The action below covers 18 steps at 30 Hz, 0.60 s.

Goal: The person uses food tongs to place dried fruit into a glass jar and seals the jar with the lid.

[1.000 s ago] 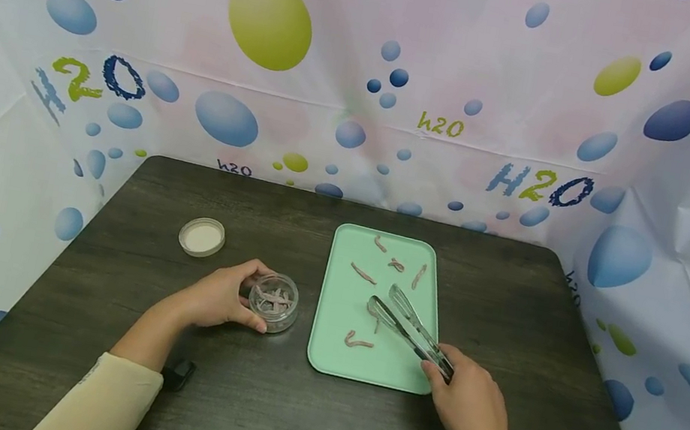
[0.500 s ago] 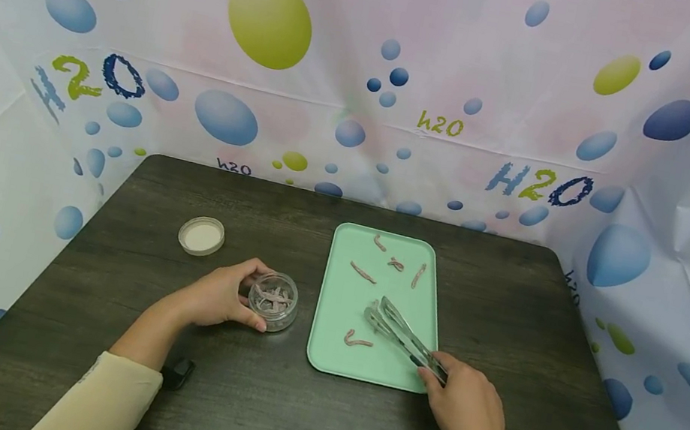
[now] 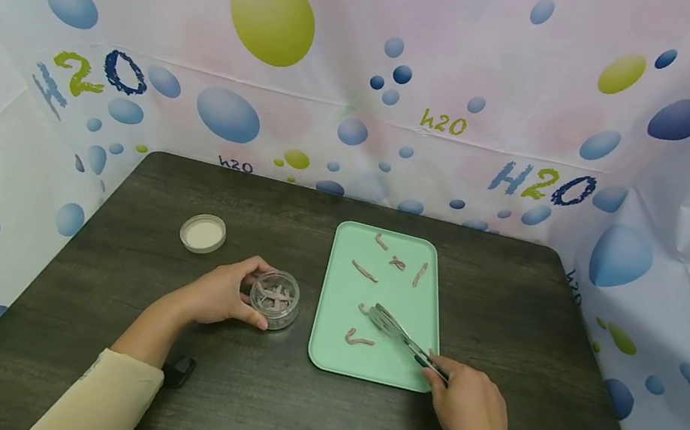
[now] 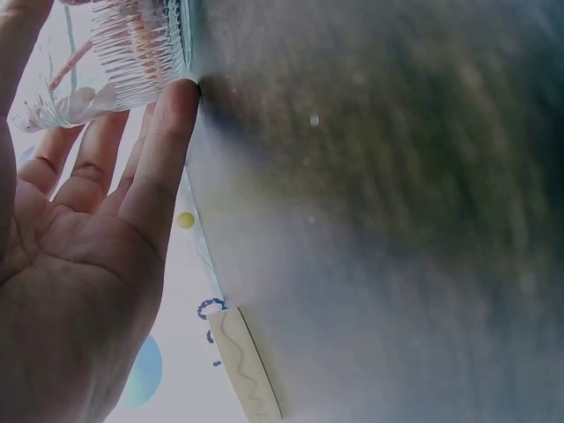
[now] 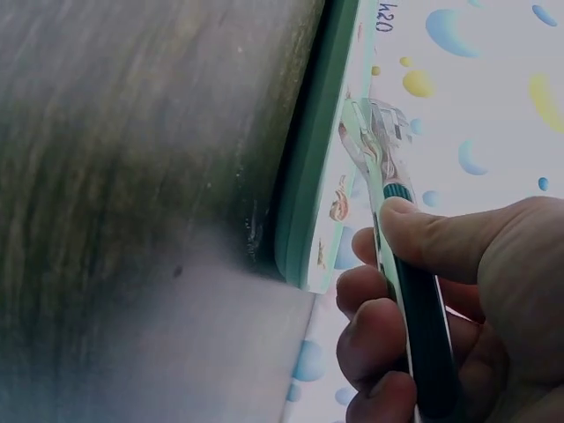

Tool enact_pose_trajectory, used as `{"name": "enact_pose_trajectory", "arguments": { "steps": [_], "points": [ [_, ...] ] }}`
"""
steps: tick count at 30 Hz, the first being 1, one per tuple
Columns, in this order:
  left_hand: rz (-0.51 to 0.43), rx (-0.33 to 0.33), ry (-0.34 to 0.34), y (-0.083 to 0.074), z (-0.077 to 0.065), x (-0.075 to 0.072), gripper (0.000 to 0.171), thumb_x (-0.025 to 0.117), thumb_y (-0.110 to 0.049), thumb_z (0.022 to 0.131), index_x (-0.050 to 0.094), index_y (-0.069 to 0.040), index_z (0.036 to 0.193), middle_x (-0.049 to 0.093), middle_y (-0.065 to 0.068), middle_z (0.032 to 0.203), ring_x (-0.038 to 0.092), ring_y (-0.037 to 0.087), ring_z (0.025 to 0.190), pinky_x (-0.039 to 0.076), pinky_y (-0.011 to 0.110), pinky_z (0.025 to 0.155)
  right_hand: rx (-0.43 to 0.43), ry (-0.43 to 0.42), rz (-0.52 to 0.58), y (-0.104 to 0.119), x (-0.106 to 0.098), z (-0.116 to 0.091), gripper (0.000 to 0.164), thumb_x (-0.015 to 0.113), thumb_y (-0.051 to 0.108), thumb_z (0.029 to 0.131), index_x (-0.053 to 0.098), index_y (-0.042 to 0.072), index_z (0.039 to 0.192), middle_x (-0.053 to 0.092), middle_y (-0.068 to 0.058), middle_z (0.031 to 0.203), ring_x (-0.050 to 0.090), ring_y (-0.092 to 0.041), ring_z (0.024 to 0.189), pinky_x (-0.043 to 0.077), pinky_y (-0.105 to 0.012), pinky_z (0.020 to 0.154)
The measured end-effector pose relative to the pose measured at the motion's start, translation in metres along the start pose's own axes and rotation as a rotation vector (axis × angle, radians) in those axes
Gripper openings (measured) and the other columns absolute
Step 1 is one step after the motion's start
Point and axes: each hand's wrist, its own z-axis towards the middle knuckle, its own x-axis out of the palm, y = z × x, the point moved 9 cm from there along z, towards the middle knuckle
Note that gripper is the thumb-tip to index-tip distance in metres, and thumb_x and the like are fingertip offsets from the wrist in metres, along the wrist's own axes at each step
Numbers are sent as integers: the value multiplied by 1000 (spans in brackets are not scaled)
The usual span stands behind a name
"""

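dark wood-grain worktop (image 3: 243,411), bubble-printed backdrop (image 3: 336,23), tongs (image 3: 409,342) over a mint tray (image 3: 361,367)

small pinkish-brown strips (image 3: 365,272), thin and curled or twisted, lie scattered across the tray, one of them right at the tongs' tips; whether it is pinched i cannot tell. the right hand's grip (image 3: 472,404) is closed round the dark-sided handles, the metal arms drawn nearly together. the left hand's grip (image 3: 222,295) is spread as wide as the jar (image 3: 275,304), thumb and fingers curved about its sides; the clear, lidless glass holds more strips and stands on the worktop left of the tray. a pale round lid (image 3: 202,234) lies farther back, near the left. behind, white and pinkish sheeting carries blue and lime dots and "h2o" lettering.
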Motion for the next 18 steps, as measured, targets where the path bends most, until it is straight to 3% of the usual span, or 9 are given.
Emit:
{"name": "enact_pose_trajectory", "arguments": {
  "steps": [8,18],
  "points": [
    [-4,-13,2,1,0,0,86,100,-31,78,54,-13,148,67,13,140,68,31,128,64,45,105,-9,-8,-7,0,0,0,37,76,32,102,78,19,137,83,-19,112,42,-17,48,31,-33,45],
    [3,-6,-4,1,0,-1,85,100,-31,78,54,-14,148,68,12,139,68,31,127,64,44,103,-1,-3,-16,-3,-2,3,35,77,32,102,79,17,134,83,-19,111,48,-16,51,34,-34,46]
  ]
}}
